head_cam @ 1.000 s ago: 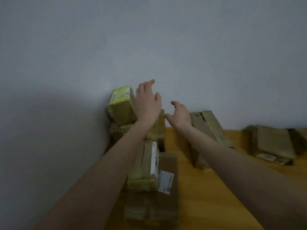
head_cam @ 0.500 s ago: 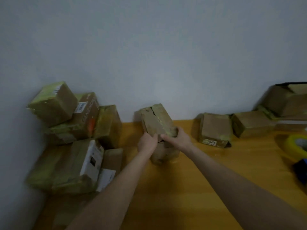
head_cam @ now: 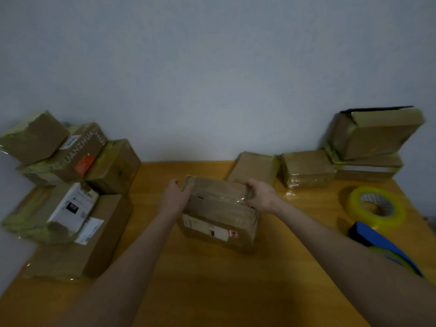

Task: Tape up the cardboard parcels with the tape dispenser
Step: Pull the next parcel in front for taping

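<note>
A second ago both hands are spread open by the pile of parcels (head_cam: 77, 159) at the left. Half a second ago they grip one cardboard parcel (head_cam: 217, 208) standing on end close to the wall. Now that parcel lies lengthwise across the middle of the table (head_cam: 212, 284), nearer the person, its labelled side facing them. The left hand (head_cam: 175, 197) holds its top left end, the right hand (head_cam: 262, 195) its top right end. The view has swung right, so the whole yellow tape roll (head_cam: 377, 208) and more of the blue tape dispenser (head_cam: 382, 244) show.

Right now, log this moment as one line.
left hand: grips parcel | right hand: grips parcel | tape dispenser: untouched at right | taping: not begun
</note>
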Available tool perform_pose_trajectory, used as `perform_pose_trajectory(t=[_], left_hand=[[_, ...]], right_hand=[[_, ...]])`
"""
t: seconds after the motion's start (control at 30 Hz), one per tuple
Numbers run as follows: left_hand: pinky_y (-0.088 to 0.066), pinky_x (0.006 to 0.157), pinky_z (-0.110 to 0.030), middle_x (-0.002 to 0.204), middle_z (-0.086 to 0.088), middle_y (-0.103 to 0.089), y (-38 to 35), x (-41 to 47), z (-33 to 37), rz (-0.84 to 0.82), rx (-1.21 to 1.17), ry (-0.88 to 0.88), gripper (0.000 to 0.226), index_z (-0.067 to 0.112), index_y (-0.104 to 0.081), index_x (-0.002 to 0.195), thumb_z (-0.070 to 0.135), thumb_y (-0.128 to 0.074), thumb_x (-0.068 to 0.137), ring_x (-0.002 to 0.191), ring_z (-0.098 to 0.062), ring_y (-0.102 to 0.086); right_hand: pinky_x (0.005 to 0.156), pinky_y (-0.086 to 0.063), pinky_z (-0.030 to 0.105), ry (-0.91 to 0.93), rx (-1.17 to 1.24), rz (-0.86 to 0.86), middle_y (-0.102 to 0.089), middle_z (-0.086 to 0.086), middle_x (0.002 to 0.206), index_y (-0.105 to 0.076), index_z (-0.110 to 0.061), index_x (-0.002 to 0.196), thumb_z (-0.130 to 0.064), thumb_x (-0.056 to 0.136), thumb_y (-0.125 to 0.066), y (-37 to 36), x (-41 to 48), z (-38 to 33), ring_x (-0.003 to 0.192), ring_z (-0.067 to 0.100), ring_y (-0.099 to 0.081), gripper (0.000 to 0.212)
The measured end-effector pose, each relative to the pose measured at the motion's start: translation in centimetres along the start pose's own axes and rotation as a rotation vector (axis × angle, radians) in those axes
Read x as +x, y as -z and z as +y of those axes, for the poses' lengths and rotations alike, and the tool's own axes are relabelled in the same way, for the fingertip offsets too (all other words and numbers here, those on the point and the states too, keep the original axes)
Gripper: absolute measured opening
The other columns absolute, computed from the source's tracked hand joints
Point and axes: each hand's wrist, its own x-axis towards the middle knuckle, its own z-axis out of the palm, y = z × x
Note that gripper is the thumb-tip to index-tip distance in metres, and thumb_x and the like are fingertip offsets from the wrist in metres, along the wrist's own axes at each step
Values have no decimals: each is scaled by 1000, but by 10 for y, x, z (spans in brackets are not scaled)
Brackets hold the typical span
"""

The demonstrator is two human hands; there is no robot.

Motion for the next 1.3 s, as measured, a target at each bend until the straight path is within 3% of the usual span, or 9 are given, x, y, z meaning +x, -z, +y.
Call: perform_pose_trajectory(t=[0.1,0.27,0.5,0.67,0.83,0.93,1.07,1.17,1.3], left_hand=[[-50,89,-39,131,-10,-53,-30,-19,8,-191,-73,14,59,9,-42,134,42,-61,89,110,-26,-54],[-45,63,-24,117,0,-62,-78,-49,34,-190,49,-182,50,16,-50,124,47,-62,86,88,-12,-54],[-52,84,-38,126,0,-58,-124,-89,66,-195,209,-296,59,22,-39,136,57,-50,90,109,-23,-59],[-39,102,-45,152,-12,-26,-129,-104,79,-76,258,-345,78,15,-14,151,56,-45,92,135,-31,-33],[-28,111,-51,158,-12,-12,-142,-114,97,-41,395,-362,80,27,-15,152,65,-46,88,144,-33,-16],[-42,101,-48,153,-15,-25,-150,-118,102,-88,371,-253,76,32,-23,149,64,-49,86,132,-36,-38],[-45,78,-36,143,-14,-37,-152,-129,101,-70,365,-211,74,31,-28,147,62,-55,84,115,-34,-51],[-43,77,-34,139,-13,-40,-153,-142,100,-28,327,-196,71,32,-32,144,59,-58,83,114,-32,-51],[-47,76,-36,137,-10,-40,-163,-162,110,-38,319,-158,71,33,-32,142,62,-57,83,112,-30,-52]], right_hand=[[100,-41,30,-31,41,25,-54,8,137,-48,-22,140,-19,84,-72,24,-14,24,126,25,-48,61],[104,-41,40,-251,98,184,-47,12,144,-38,-12,145,-40,95,-55,55,-51,73,131,29,-45,59],[103,-39,39,-376,210,256,-47,10,144,-35,-13,146,-48,95,-52,76,-96,131,130,30,-45,65],[97,-46,40,-420,226,353,-54,13,136,-44,-9,140,-47,95,-52,94,-114,181,120,29,-54,59],[88,-50,36,-569,-12,-79,-50,10,136,-35,-9,141,-47,77,-77,91,-153,254,117,28,-54,86],[74,-54,33,-501,-52,-216,-60,3,106,-43,-15,131,-41,82,-74,72,-168,281,89,17,-61,64],[41,-30,22,-432,-152,-86,-43,-1,61,-44,-21,85,-35,92,-62,70,-177,299,50,13,-42,24],[49,-30,28,-402,83,-64,-40,3,59,-41,-15,73,-27,93,-61,95,-172,311,50,16,-38,31],[61,-43,37,-395,488,-6,-58,17,76,-54,-5,93,-10,86,-64,155,-172,313,65,27,-54,13]])
